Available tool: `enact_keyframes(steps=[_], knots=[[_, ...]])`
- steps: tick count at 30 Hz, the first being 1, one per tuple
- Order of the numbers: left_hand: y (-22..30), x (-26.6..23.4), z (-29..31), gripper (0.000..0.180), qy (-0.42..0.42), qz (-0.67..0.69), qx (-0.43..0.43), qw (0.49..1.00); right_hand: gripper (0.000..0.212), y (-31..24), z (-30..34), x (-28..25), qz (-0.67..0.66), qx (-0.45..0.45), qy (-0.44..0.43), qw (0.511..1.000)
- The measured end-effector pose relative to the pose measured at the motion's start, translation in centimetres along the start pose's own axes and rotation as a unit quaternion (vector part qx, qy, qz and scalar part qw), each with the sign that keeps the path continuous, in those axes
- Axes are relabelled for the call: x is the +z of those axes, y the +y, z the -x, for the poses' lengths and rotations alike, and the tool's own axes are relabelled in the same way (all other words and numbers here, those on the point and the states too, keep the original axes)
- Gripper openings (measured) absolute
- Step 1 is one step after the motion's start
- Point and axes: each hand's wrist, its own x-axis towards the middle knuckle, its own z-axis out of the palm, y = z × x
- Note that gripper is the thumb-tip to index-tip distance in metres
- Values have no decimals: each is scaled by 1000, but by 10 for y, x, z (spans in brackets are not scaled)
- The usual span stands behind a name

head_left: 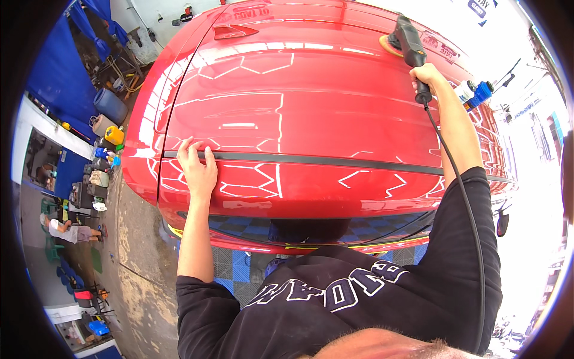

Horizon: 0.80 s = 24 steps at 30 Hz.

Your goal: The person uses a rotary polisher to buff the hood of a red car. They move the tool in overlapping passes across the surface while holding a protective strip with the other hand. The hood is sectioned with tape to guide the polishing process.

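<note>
My right hand (pixel 427 75) is wrapped round the rear handle of a black electric polisher (pixel 410 43), at the far right of a glossy red car roof (pixel 347 113). The polisher's yellowish round pad (pixel 388 45) is at the roof's surface; I cannot tell how firmly it presses. A black power cord (pixel 463 179) runs from the handle down along my right arm. My left hand (pixel 200 170) lies with its fingers apart on the roof's near left part, over the black trim strip (pixel 311 159), holding nothing.
A bottle with a blue body (pixel 480 94) stands beyond my right forearm. Blue and grey floor tiles (pixel 233 266) lie beside the car. To the left are a blue drum (pixel 110 106), a yellow canister (pixel 114 135), and a person (pixel 72 231) in the background.
</note>
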Motion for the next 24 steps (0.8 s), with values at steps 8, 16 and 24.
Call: enact_keyframes(steps=[8, 16, 24], knots=[[7, -1, 0, 25, -23, -24, -14, 999, 9, -2, 3, -2, -21, -23, 4, 1000], [6, 0, -2, 25, -26, -26, -16, 999, 8, -27, 21, 48, -5, -46, -43, 998], [1, 1, 0, 25, -7, -18, -16, 1000, 9, -59, 50, 92, 1, -75, -101, 992]])
